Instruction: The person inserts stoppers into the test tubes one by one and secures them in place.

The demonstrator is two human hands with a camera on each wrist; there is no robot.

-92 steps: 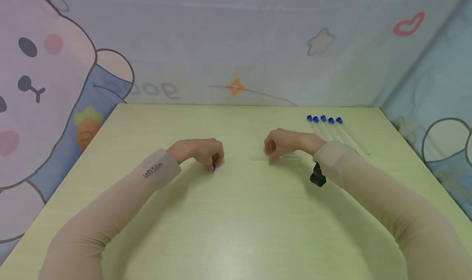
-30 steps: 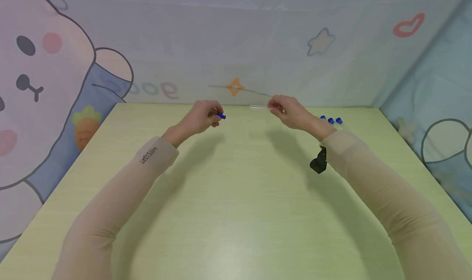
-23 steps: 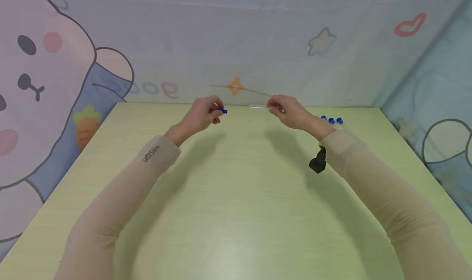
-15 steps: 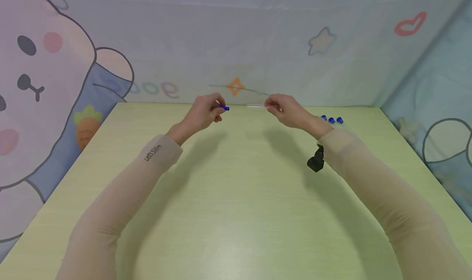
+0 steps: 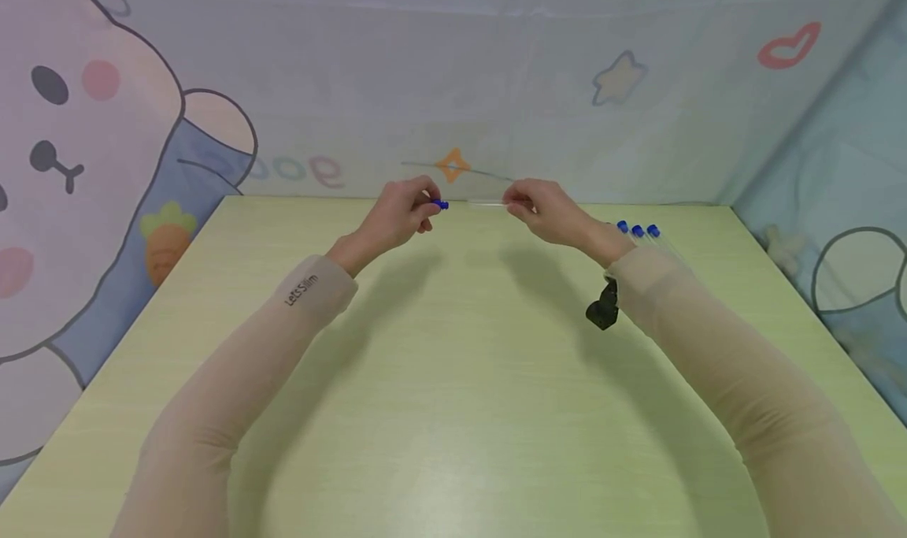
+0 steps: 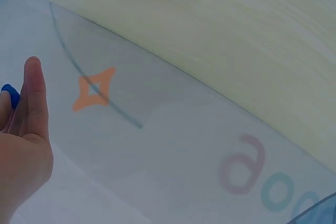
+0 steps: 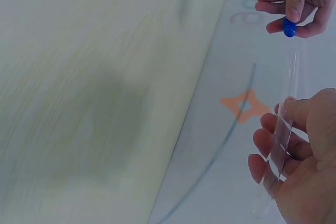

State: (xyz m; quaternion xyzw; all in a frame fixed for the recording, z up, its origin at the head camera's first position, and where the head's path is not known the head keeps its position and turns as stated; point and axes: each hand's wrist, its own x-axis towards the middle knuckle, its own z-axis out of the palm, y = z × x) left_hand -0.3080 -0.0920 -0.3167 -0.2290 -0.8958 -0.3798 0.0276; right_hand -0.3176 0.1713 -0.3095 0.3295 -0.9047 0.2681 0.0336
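My left hand (image 5: 397, 213) pinches a small blue stopper (image 5: 442, 205) between thumb and fingers, its ridged end pointing right. My right hand (image 5: 553, 213) holds a clear test tube (image 7: 290, 80), thumb on one side and curled fingers on the other. In the right wrist view the tube's upper end lies just short of the stopper, with a small gap between them. Both hands are raised above the table's far part, facing each other. At the left edge of the left wrist view, part of the stopper shows blue behind the fingers.
Several clear tubes with blue stoppers (image 5: 638, 231) lie side by side at the table's back right, partly hidden by the right forearm. A black wrist camera (image 5: 602, 309) hangs under the right sleeve. A printed cloth (image 5: 354, 73) stands behind the table (image 5: 453, 380).
Three seconds ago both hands were down at the table, by the stopper and the tube. Both were then lifted up and away. Over the last second stopper and tube have drawn closer together.
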